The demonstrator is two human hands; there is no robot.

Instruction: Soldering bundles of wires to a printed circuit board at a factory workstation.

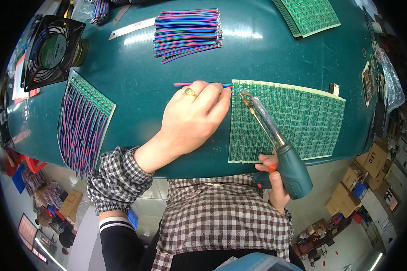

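Observation:
My left hand [192,113], with a ring on one finger, pinches a short strip of coloured wires [181,85] whose ends meet the upper left corner of a green circuit board panel [289,122]. In my right hand [278,189] is a green soldering gun [294,171], my fingers wrapped round its handle. Its metal barrel slants up and left, with the tip over the panel's upper left part, close to my left fingertips. A thin feed tube runs beside the barrel. Whether the tip touches the board I cannot tell.
A bundle of coloured wires [187,34] lies at the back beside a steel ruler [133,28]. At left are a black fan [54,52] and a board strip with wires attached [88,92]. More green panels [309,18] lie at the far right of the green table [176,167].

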